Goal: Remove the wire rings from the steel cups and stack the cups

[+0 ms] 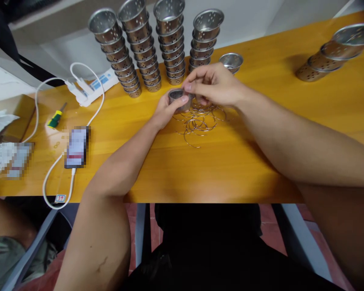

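While we sit at the yellow worktop [245, 161], our two bare arms reach up toward the middle of the frame. At the lower left edge of the worktop a white cable [53, 178] loops past a phone [76, 146]. A little above it, at the left, lies a small screwdriver [56, 117] with a green and yellow handle.

Near the middle of the frame a heap of thin wire rings [198, 123] lies on the worktop. Just above the heap, our left hand [166, 110] wraps its fingers around a small metal cup [178, 98] and holds it a bit off the worktop. Our right hand [214, 85] is touching the cup's right side, with its fingers pinched together at the rim. We cannot tell if they pinch a ring.

Farther up, just behind the right hand, one lone cup [231, 62] stands alone. At the upper middle, four tall stacks of cups [156, 44] with holes lean side by side. A white power strip [92, 87] lies at the upper left. At the upper right, another stack [333, 54] lies on its side.
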Demonstrator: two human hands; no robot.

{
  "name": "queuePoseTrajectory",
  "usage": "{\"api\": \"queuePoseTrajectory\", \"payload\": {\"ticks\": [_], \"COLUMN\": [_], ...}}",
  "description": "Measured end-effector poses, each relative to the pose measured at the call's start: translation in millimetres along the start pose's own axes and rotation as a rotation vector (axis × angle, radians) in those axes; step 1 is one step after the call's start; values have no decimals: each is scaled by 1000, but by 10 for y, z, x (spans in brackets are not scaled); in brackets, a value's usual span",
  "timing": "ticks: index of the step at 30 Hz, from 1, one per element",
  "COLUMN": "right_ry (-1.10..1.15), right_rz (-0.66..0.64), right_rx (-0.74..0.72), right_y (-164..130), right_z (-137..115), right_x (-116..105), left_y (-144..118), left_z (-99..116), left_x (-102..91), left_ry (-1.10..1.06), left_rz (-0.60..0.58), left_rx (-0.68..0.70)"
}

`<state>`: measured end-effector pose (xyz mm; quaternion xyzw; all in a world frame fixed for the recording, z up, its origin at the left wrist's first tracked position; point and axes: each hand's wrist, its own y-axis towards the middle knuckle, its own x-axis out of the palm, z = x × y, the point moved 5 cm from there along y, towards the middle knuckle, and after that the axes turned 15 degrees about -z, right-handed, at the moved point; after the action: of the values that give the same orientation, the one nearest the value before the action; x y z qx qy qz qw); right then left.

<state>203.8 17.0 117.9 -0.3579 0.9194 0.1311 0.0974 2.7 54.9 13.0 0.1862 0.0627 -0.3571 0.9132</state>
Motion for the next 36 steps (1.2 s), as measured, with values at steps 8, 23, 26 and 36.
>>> {"api": "queuePoseTrajectory", "payload": {"ticks": [8,23,26,36], "right_ry": [50,51,41,25], "right_rz": [-74,-16,-12,4], "right_rx": [51,23,16,57], "right_y": [-74,-37,-32,-30], "right_z": [-40,-18,-31,56], "right_x": [74,42,37,39], "left_y": [-27,73,77,69], "left_z": [118,-85,-77,-26], "left_x": [67,-58,-69,-70], "left_ry": [-232,-24,-39,-26], "left_rz": [-6,10,10,10], "left_rx": [-76,3,-6,4]}}
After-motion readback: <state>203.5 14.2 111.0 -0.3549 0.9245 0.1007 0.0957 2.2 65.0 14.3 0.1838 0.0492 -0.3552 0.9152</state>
